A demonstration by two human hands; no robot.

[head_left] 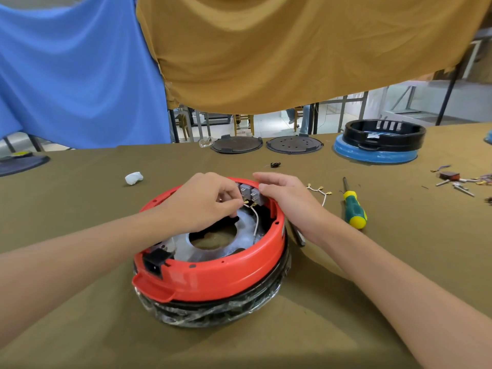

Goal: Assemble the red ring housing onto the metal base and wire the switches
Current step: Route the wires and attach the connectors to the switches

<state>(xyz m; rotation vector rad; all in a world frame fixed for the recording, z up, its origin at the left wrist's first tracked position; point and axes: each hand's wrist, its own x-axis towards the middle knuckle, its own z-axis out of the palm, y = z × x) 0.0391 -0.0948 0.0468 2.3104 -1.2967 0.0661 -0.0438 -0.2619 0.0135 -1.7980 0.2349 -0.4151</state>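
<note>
The red ring housing point(226, 272) sits on a plastic-wrapped black body point(213, 312) at the middle of the table, with the metal base plate point(245, 225) visible inside it. Two grey switches point(250, 193) are mounted at the housing's far rim. My left hand point(205, 201) pinches a brass terminal on a white wire point(256, 219) just below the switches. My right hand point(285, 193) rests on the far rim, its fingers curved over the housing beside the switches. A black socket point(155, 259) sits in the housing's near left wall.
A green and yellow screwdriver point(352, 206) lies right of the housing, spare terminal wires point(319, 190) beside it. Two black round lids point(266, 144) and a black ring on a blue base point(380, 142) stand at the far edge. A white wad point(134, 178) lies far left; small parts point(458, 179) far right.
</note>
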